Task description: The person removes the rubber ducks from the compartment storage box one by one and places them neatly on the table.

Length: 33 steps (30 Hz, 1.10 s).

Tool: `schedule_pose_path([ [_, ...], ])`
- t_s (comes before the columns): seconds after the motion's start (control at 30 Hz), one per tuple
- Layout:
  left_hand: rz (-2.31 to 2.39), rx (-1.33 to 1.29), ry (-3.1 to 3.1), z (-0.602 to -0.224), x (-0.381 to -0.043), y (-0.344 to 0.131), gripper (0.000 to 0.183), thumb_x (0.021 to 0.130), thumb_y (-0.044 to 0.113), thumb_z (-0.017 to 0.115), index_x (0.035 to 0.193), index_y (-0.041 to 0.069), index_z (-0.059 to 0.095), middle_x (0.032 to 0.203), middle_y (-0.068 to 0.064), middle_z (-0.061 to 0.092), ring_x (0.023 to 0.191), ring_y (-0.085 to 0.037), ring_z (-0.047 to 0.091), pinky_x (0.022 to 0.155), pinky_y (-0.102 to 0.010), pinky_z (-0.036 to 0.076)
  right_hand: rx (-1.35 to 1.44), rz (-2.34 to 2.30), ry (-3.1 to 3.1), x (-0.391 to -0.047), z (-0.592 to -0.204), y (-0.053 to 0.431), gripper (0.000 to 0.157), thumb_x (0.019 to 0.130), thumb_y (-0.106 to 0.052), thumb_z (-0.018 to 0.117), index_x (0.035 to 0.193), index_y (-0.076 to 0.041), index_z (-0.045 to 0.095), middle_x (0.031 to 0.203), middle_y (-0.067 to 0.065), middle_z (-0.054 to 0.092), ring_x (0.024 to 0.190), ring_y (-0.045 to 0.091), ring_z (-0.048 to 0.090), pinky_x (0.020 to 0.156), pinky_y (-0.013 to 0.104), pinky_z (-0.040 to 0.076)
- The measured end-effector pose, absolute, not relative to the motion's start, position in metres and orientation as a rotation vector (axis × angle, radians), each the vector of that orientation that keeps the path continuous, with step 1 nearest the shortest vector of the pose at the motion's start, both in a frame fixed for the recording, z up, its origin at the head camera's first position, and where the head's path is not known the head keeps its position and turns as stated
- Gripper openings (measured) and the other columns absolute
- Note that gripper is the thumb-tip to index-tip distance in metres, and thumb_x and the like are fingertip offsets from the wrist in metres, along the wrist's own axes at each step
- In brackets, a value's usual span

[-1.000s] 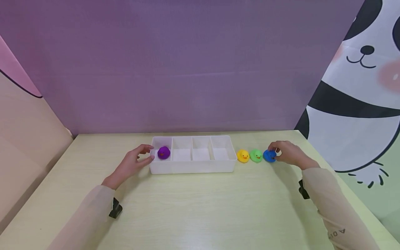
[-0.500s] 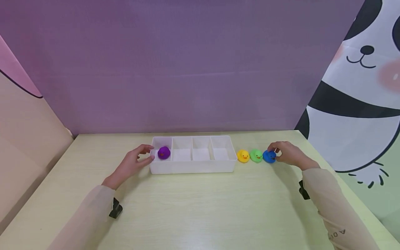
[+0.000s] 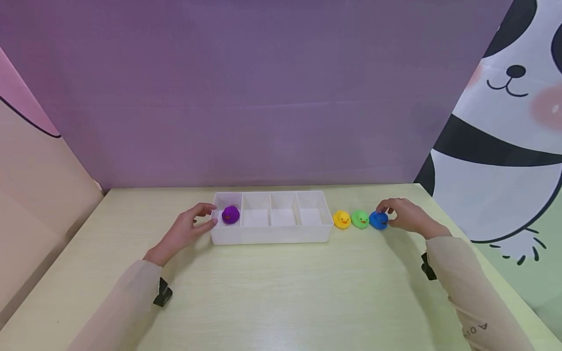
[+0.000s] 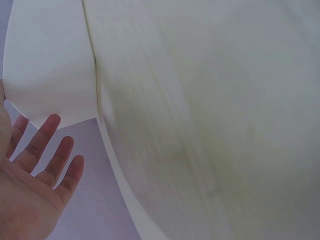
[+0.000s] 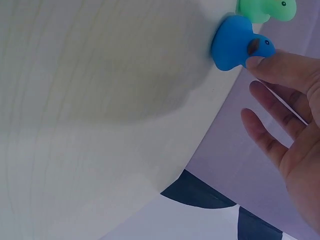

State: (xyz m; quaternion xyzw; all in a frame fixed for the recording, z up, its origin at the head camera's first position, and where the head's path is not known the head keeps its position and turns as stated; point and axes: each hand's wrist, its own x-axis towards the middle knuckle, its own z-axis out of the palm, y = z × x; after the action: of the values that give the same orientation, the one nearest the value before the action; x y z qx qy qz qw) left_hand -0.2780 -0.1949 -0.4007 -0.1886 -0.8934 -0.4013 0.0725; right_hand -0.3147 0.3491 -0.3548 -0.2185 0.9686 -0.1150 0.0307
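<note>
A white box (image 3: pixel 270 235) with a row of compartments stands on the table. Inside its leftmost compartment sits a purple rubber duck (image 3: pixel 230 215). My left hand (image 3: pixel 184 230) rests its fingertips against the box's left end; in the left wrist view its fingers (image 4: pixel 46 134) are extended beside the white wall. Right of the box, a yellow rubber duck (image 3: pixel 341 220), a green rubber duck (image 3: pixel 360 219) and a blue rubber duck (image 3: pixel 377 220) line up side by side. With thumb and finger, my right hand (image 3: pixel 408 217) pinches the blue duck's head, the duck still on the tabletop.
The pale wooden table (image 3: pixel 272 292) reaches back to a purple backdrop (image 3: pixel 263 97). A panda picture (image 3: pixel 505 195) covers the wall at the right, past the table's right edge. Dark wrist devices (image 3: pixel 163 292) show under both sleeves.
</note>
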Motion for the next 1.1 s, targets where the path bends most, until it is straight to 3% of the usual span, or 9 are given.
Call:
schedule_pose_path([
  [0.53,-1.204,-0.559,-2.682,-0.402,-0.279,-0.196,0.041,0.088,0.028,0.060,0.123,0.009,0.050,0.117,-0.012,0.058,0.111,-0.033,0.051,0.092,-0.052,0.039,-0.768,-0.313,3.052,-0.319,-0.337,0.334,0.031,0.075,-0.001,0.068,0.105,0.000,0.061,0.099,0.014,0.065,0.090,0.031,0.058,0.079,0.044,0.049],
  [1.1,-1.222,-0.553,-2.681,-0.401,-0.278,-0.193,0.041,0.088,0.028,0.060,0.123,0.009,0.051,0.117,-0.012,0.058,0.111,-0.033,0.050,0.092,-0.052,0.039,-0.924,-0.278,3.074,-0.315,-0.339,0.284,0.029,0.076,-0.004,0.070,0.104,-0.004,0.062,0.096,0.007,0.064,0.089,0.026,0.058,0.079,0.041,0.049],
])
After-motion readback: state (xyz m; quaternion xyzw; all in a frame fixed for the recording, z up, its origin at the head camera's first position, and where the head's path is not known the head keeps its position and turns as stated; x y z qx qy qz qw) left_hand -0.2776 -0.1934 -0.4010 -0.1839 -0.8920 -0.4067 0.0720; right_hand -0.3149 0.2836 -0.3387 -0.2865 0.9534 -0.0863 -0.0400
